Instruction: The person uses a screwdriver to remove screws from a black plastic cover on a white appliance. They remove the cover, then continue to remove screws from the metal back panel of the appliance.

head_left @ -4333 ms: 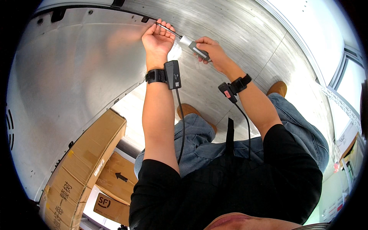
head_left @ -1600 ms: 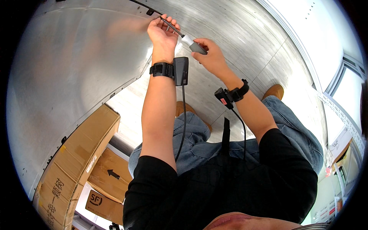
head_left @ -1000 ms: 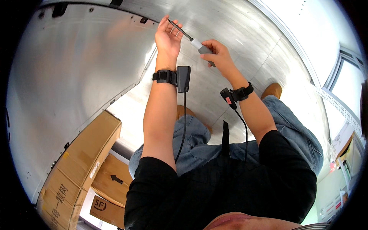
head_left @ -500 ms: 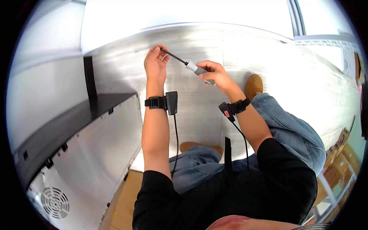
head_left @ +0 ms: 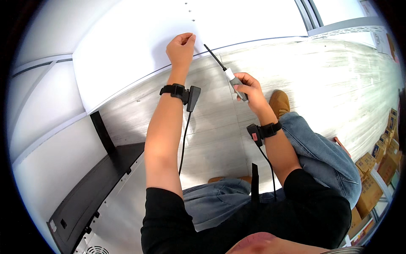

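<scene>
In my right hand (head_left: 250,89) is a screwdriver (head_left: 229,73) with a grey and white handle and a dark shaft. Its tip points up and left, close to the lower edge of a white panel (head_left: 127,63). My left hand (head_left: 181,50) is raised in front of that panel, thumb and fingertips pinched together. Whatever the pinch holds, if anything, is too small to make out. The screwdriver tip is just right of the left hand and apart from it. Above the pinch, a short row of small metal screws or studs (head_left: 193,20) shows on the panel.
At the lower left stands a metal housing (head_left: 122,207) with a round vent and a black edge strip (head_left: 99,182). Cardboard boxes (head_left: 368,192) are stacked at the right. A brown shoe (head_left: 279,103) rests on the pale floor. Cables hang from both wrist straps.
My left hand has left the screwdriver tip and moved up to the white panel, its fingers now pinched. The screwdriver has shifted slightly right and points more steeply upward. The view has shifted toward the panel.
</scene>
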A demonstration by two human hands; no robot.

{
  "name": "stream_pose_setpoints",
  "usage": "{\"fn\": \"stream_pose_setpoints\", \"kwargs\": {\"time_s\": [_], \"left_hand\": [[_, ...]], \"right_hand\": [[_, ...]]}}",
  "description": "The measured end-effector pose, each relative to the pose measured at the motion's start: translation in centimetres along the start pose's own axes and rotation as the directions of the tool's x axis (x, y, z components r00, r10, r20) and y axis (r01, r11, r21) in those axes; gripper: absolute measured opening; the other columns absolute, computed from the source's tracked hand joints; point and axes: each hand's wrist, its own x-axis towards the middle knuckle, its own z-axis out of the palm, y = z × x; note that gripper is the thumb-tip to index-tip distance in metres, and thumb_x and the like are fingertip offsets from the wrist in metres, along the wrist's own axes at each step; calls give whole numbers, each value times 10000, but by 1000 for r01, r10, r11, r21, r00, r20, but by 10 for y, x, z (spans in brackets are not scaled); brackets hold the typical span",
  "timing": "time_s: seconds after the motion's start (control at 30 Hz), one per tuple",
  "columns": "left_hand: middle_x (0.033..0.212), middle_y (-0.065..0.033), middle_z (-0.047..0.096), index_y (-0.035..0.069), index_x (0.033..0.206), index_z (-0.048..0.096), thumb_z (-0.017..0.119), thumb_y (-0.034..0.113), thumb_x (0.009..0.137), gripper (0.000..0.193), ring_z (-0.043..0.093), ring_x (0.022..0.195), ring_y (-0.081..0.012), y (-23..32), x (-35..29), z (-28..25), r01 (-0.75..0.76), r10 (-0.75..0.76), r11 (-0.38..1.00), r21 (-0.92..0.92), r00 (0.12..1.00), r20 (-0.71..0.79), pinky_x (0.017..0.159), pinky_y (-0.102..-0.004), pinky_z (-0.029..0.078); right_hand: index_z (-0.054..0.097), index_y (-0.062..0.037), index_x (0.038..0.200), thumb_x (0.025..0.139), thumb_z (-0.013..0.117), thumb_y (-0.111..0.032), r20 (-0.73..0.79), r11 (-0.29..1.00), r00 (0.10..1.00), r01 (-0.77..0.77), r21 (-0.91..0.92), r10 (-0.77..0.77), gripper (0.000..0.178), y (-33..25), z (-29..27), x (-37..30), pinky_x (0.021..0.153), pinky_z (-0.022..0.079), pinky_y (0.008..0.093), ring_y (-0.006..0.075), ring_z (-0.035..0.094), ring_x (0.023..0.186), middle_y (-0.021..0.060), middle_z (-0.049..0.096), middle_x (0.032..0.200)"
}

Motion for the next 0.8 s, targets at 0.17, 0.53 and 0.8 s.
{"fn": "stream_pose_setpoints", "kwargs": {"time_s": [0.17,0.53,0.8], "left_hand": [[845,-34,655,77,853,710,704,143,758,116,563,840,-192,-14,11,18,-314,360,891,326,929,-87,747,-321,462],[735,17,594,137,806,719,731,178,731,86,504,831,-197,-32,18,31,-326,431,848,417,884,-184,776,-347,410],[732,-6,612,74,890,690,726,149,748,165,532,784,-180,-36,3,20,-206,243,958,201,953,-181,728,-326,439]], "right_hand": [[594,-41,1050,787,587,-52,-45,1000,999,-2,24,4,263,3,-4,2,531,451,244,97,526,700,22,564,833],[589,-26,1053,793,589,-51,-63,999,998,10,37,-8,261,-2,2,1,532,446,256,101,524,703,26,568,830],[580,-40,1071,799,574,-65,-46,1000,999,-18,8,18,273,-1,9,0,537,440,247,90,514,703,15,551,832]]}}
